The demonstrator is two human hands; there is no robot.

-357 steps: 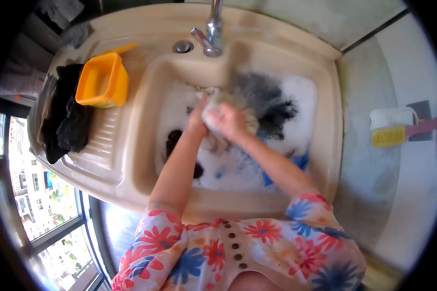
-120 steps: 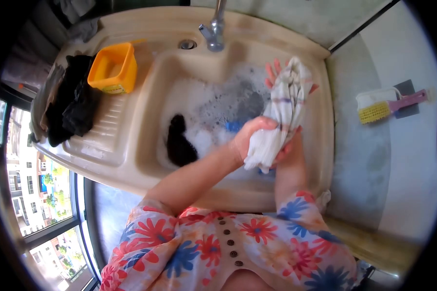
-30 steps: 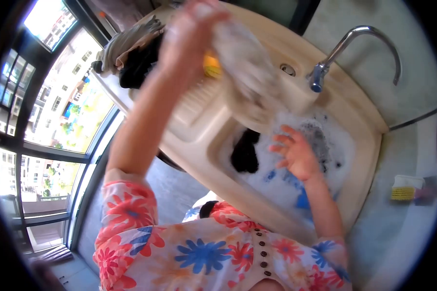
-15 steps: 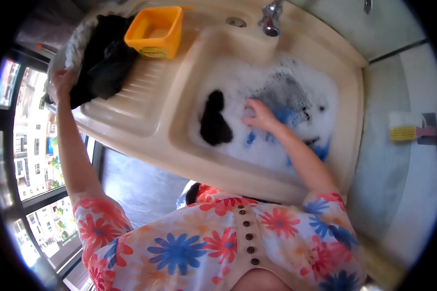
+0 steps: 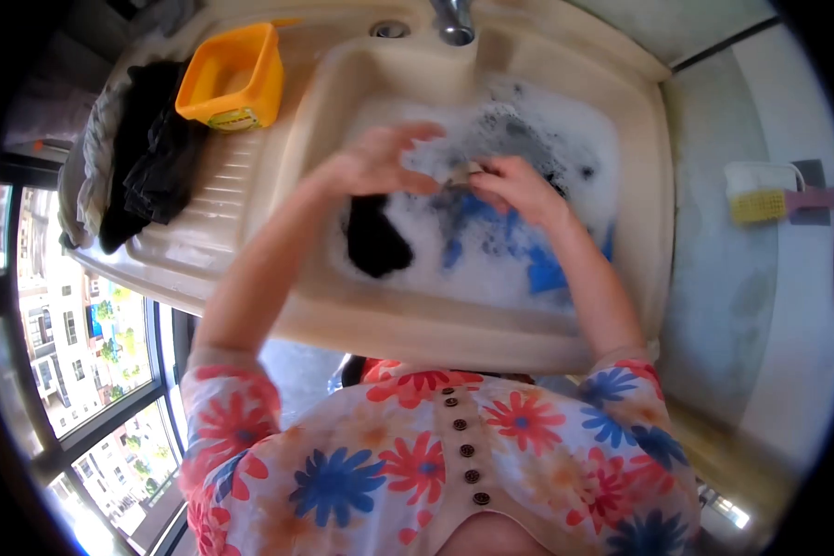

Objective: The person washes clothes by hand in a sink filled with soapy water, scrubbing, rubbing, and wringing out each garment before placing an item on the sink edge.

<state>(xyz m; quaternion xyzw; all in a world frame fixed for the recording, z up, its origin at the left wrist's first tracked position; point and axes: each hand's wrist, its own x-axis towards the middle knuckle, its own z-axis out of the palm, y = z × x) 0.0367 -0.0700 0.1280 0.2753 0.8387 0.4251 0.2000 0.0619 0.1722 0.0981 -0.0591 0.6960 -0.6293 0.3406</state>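
My left hand point(image 5: 386, 159) is over the sink's left half with fingers spread and nothing in it. Beside it, my right hand point(image 5: 512, 185) pinches a small greyish piece of cloth point(image 5: 461, 176) lifted from the suds. Foamy water point(image 5: 426, 264) fills the sink point(image 5: 644, 213). A black cloth point(image 5: 375, 243) lies in the foam below my left hand. Blue cloth point(image 5: 547, 271) shows through the foam under my right forearm, and dark fabric point(image 5: 519, 139) lies beneath the suds farther back.
On the ribbed drainboard point(image 5: 236, 185) at left are a yellow-orange container point(image 5: 267, 88) and a pile of black and grey clothes point(image 5: 162, 171). The faucet point(image 5: 454, 23) stands at the back. A yellow-bristled brush point(image 5: 758, 207) is on the right wall.
My left hand has left the clothes pile and come over the sink. My right hand has risen slightly and now holds greyish cloth. The whole view has shifted.
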